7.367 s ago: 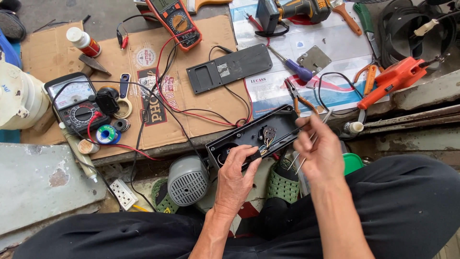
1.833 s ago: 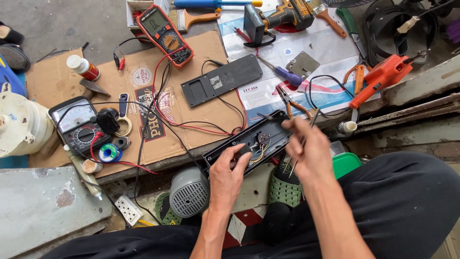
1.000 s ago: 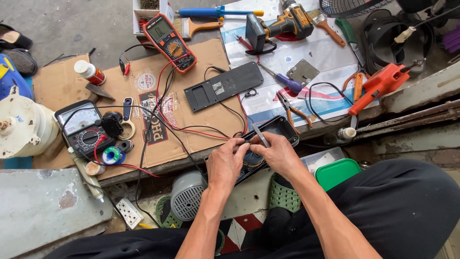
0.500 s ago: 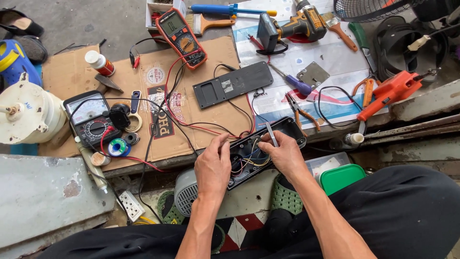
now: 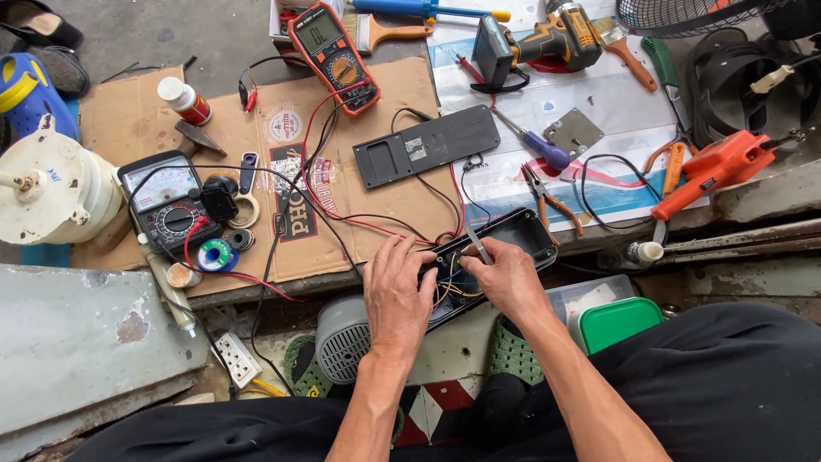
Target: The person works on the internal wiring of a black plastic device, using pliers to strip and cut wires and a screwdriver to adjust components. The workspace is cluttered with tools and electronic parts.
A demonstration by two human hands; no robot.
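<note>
An opened black plastic case (image 5: 528, 235) with coloured wires inside lies at the near edge of the work surface. My left hand (image 5: 398, 287) rests flat on its left part, fingers pressing down. Gripped in my right hand (image 5: 505, 275) is a thin metal tool, likely tweezers (image 5: 477, 244), with its tip poking into the wiring. The case's flat black lid (image 5: 428, 145) lies apart on the cardboard (image 5: 299, 128) further back.
On the cardboard sit an analogue meter (image 5: 171, 205), a digital multimeter (image 5: 333, 56), solder reel and red and black leads. Further right are a cordless drill (image 5: 547, 38), pliers (image 5: 552, 201), a screwdriver (image 5: 534, 145) and an orange soldering gun (image 5: 714, 167). A green-lidded box (image 5: 620, 321) is by my right knee.
Both hands came down onto the open case. My right hand, earlier raised to the right of the case, now works the metal tool into the wires; my left hand slid onto the case's left end.
</note>
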